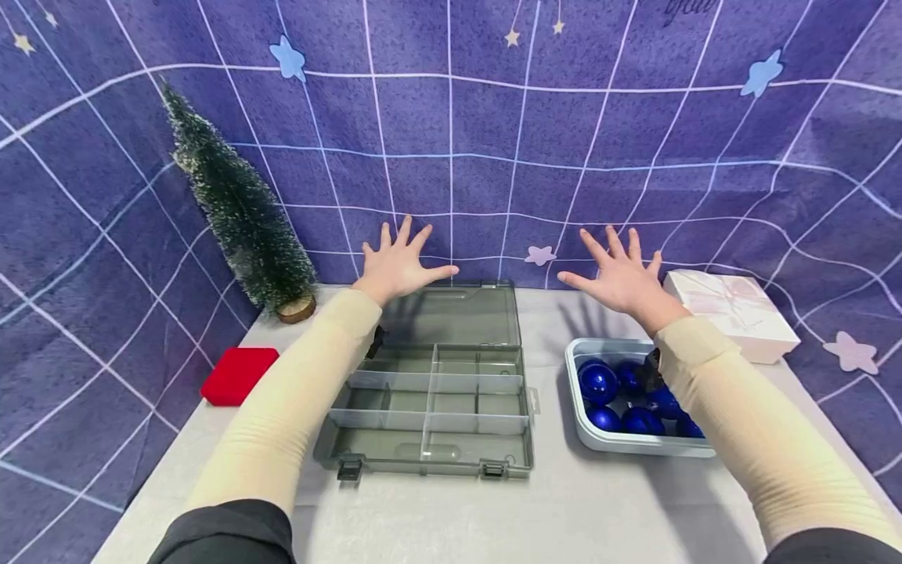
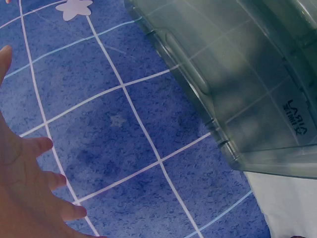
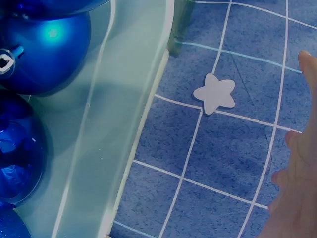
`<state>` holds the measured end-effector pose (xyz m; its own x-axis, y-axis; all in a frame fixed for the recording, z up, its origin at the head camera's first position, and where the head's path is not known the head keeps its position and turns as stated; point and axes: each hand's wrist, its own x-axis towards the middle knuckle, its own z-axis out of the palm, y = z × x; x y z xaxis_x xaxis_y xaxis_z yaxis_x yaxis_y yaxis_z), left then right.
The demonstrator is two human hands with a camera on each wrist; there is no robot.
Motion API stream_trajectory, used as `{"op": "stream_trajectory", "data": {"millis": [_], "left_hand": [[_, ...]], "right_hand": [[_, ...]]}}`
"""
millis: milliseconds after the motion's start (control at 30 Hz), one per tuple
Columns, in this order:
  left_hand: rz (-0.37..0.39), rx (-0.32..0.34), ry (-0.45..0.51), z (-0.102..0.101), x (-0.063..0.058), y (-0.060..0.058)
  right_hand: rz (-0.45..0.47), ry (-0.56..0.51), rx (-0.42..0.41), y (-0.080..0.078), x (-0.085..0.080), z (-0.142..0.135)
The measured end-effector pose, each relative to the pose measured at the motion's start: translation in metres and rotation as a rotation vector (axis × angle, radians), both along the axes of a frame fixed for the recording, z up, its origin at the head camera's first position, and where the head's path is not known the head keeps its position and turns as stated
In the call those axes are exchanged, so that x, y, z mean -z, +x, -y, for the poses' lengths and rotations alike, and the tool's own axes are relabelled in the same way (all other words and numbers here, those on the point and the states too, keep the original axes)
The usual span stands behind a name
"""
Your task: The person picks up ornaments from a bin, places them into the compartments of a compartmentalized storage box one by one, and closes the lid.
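Note:
My left hand point(image 1: 396, 269) is raised with fingers spread, above the opened lid of a grey translucent compartment box point(image 1: 423, 468). Nothing is in its grasp; the left wrist view shows its fingers beside the box's clear lid point(image 2: 233, 74). My right hand point(image 1: 623, 280), also spread wide and holding nothing, hovers beyond a pale blue tub point(image 1: 588, 436). Several shiny blue ball ornaments point(image 1: 598, 381) lie in that tub, partly hidden by the right forearm. In the right wrist view a blue ornament point(image 3: 54, 49) shows its metal cap. The box's divided compartments hold nothing.
A small frosted artificial Christmas tree point(image 1: 236, 204) on a wooden base stands at the back left. A red box point(image 1: 239, 376) lies left of the left forearm. At the back right is a white gift box point(image 1: 740, 313) with a ribbon. Blue star-patterned cloth point(image 1: 486, 133) hangs behind the table.

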<state>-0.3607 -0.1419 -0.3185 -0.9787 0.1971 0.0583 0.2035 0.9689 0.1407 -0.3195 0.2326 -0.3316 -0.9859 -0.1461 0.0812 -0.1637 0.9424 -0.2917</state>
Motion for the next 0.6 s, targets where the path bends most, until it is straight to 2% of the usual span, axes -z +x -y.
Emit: {"op": "stream_trajectory", "data": {"millis": [333,600], "left_hand": [[-0.022,-0.001,0.003,0.006,-0.004,0.0],[-0.023,-0.004,0.035,0.014,-0.005,0.004]], "right_hand": [[-0.026,-0.007,-0.01,0.0,0.001,0.002],[-0.032,-0.011,-0.027,0.008,-0.004,0.005]]}}
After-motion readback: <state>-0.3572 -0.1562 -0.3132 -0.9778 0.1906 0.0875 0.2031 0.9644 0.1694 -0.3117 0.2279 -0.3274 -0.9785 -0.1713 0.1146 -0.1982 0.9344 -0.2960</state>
